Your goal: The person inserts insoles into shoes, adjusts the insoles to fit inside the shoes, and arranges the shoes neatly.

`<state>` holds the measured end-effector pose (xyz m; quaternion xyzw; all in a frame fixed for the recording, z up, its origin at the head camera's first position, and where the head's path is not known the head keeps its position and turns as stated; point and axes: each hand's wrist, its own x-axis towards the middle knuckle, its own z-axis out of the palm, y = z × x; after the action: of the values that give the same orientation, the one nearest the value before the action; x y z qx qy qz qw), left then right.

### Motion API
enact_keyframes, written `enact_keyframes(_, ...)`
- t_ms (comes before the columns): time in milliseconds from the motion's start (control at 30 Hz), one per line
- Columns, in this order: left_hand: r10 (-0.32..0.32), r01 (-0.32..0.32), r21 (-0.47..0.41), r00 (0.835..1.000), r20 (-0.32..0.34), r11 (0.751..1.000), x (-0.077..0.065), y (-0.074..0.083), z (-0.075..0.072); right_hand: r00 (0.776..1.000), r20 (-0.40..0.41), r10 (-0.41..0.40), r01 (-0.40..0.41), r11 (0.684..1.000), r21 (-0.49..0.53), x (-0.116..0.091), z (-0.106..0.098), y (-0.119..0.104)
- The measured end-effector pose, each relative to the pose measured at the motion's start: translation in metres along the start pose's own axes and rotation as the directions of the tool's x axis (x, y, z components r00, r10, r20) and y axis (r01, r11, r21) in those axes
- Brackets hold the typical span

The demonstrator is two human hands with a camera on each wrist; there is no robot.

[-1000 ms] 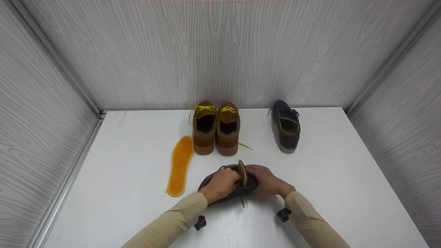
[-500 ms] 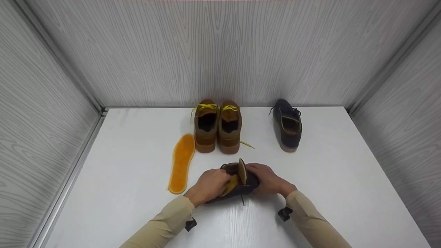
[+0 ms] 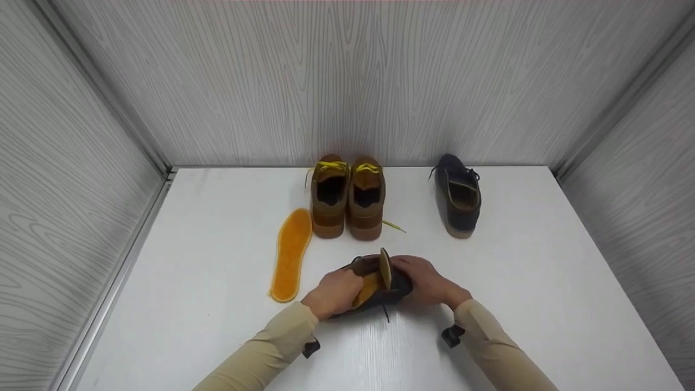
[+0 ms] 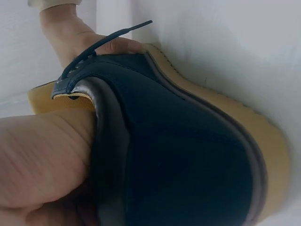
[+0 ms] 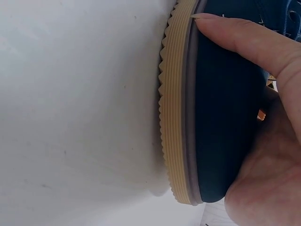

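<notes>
A dark blue lace-up shoe (image 3: pixel 399 288) with a ridged tan sole (image 5: pixel 174 113) sits at the front centre, toe to the right. Its tongue (image 3: pixel 385 269) stands up out of the opening, and a yellow-orange insole (image 3: pixel 370 285) shows inside. My right hand (image 3: pixel 426 279) grips the toe end, the thumb (image 5: pixel 244 40) laid along the side just above the sole. At the heel end, my left hand (image 3: pixel 334 291) reaches into the opening over the insole; its fingertips are hidden inside the shoe.
An orange insole (image 3: pixel 292 255) lies flat on the white table (image 3: pixel 190 260), left of the shoe. Behind stand two brown shoes (image 3: pixel 329 201) with yellow laces, side by side. The matching dark blue shoe (image 3: pixel 460 198) is at the back right. Grey panels (image 3: pixel 347 81) enclose the table.
My left hand has drawn back from the middle of the shoe's opening to its heel end, uncovering the yellow-orange insole inside. The right hand keeps its grip on the toe. The view has shifted slightly.
</notes>
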<state>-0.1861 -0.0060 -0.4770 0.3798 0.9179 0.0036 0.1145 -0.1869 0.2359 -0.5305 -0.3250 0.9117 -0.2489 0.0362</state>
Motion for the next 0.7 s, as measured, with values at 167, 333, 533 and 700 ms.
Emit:
enact_keyframes(167, 0.046, -0.050, -0.042, 0.995, -0.089, 0.998, -0.003, -0.005, 0.006, 0.999, 0.008, 0.039, -0.039, 0.999, 0.020, -0.002, -0.001, 0.003)
enact_keyframes(333, 0.081, -0.114, -0.130, 0.968, -0.238, 0.985, -0.003, -0.012, 0.008, 0.999, 0.012, 0.051, -0.051, 0.998, 0.028, -0.001, -0.001, 0.005)
enact_keyframes(533, -0.053, -0.070, -0.247, 0.887, -0.458, 0.966, 0.001, -0.019, 0.002, 0.988, -0.005, 0.156, -0.155, 0.987, 0.038, -0.014, -0.002, -0.010)
enact_keyframes(700, -0.183, 0.071, -0.322, 0.924, -0.336, 0.944, 0.008, -0.032, 0.001, 0.951, -0.175, 0.253, -0.234, 0.965, 0.121, -0.029, -0.002, -0.036)
